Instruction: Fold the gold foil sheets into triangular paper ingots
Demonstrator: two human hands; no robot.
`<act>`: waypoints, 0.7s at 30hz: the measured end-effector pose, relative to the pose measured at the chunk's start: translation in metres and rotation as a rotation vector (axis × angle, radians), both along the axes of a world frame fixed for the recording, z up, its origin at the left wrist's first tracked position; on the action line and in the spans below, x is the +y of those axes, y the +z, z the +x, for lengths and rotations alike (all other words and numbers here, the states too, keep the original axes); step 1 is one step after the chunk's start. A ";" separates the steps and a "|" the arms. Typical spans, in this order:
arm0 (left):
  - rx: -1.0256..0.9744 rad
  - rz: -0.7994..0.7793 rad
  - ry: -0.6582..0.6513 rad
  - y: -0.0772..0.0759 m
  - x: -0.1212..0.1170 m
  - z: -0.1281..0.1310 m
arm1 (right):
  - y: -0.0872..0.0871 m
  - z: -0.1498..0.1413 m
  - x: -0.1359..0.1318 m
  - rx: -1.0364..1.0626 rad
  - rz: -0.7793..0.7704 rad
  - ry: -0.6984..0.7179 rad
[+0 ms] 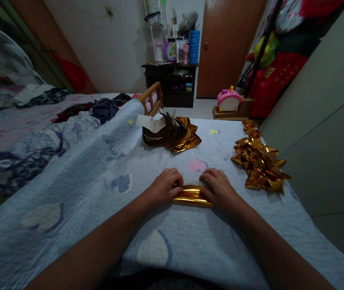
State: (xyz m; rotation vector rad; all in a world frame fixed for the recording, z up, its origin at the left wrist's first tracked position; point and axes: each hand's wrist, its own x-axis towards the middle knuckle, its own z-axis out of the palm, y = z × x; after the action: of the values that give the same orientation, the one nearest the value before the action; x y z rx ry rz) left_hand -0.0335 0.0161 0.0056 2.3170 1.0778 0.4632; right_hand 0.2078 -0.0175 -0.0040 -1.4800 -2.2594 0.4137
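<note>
both hands, left [168,184] and right [218,186], grip a half-rolled gold sheet [192,196] on the quilt [148,225]; folded pieces [259,161] lie right, a loose stack [172,133] remains unfolded ahead.

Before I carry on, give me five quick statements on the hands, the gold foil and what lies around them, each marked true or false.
1. The left hand and right hand both touch the gold foil strip. True.
2. The strip stands upright. False: the strip lies lengthwise from side to side, low over the pale blue bedspread.
3. The fanned stack of sheets lies beyond the hands. True.
4. The folded gold pieces lie left of the stack. False: the folded gold pieces lie to its right, near the bedspread's right edge.
5. Both wrists are bare. True.
</note>
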 end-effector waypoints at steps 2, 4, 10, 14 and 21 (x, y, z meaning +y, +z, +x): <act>-0.010 0.008 -0.025 -0.001 0.000 0.000 | -0.001 -0.002 0.001 -0.001 -0.003 -0.004; -0.016 0.010 -0.045 -0.002 0.001 0.000 | -0.001 -0.003 0.001 0.005 -0.027 -0.009; -0.043 0.007 -0.062 -0.001 0.000 0.000 | -0.001 -0.004 0.002 0.053 -0.057 0.004; -0.024 0.035 -0.062 -0.001 -0.001 0.000 | -0.004 -0.005 0.001 0.028 -0.046 -0.003; 0.077 0.041 -0.010 0.000 -0.003 0.002 | -0.003 -0.007 0.000 -0.013 -0.044 -0.015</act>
State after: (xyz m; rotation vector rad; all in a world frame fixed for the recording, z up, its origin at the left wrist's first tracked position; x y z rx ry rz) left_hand -0.0312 0.0130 0.0055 2.3927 1.1016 0.3987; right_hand 0.2005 -0.0170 -0.0070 -1.5243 -2.2618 0.4528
